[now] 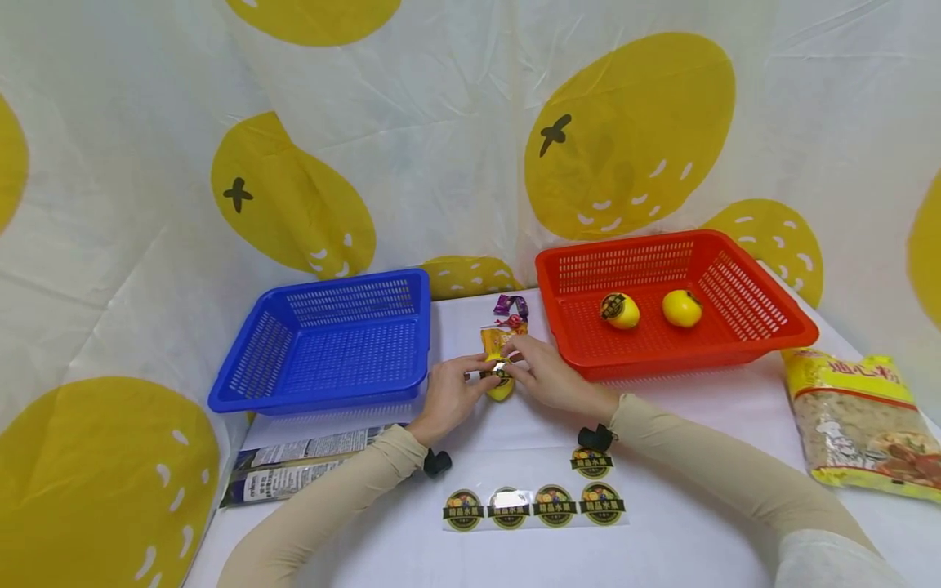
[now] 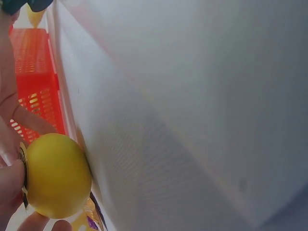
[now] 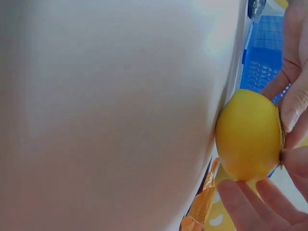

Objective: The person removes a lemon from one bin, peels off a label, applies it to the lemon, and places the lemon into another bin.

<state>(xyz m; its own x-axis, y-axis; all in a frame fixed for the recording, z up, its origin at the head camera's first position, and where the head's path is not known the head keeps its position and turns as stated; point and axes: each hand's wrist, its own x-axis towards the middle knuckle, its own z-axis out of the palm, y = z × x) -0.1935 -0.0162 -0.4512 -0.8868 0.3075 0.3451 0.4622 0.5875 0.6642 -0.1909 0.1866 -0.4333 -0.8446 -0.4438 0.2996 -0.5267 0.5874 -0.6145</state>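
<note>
Between my two hands, at the middle of the table, is a smooth yellow oval fruit [image 1: 501,393]. A round black-and-gold sticker [image 3: 281,137] lies against its side, partly hidden by fingers. My left hand [image 1: 450,395] holds the fruit from the left, its thumb on the sticker and fingers round the fruit's far side. From the right, my right hand [image 1: 553,378] grips the same fruit, with its thumb at the sticker and fingertips against the skin. In both wrist views the fruit is close to the white tablecloth. An orange packet [image 1: 494,340] lies just behind it.
A blue basket [image 1: 257,327] stands at left. The red basket [image 1: 566,335] at right holds two yellow fruits, one stickered [image 1: 625,312]. A sticker sheet [image 1: 529,474] lies in front, long packets [image 1: 294,461] at left, a macaroni bag [image 1: 856,416] at right, purple wrappers [image 1: 512,305] behind.
</note>
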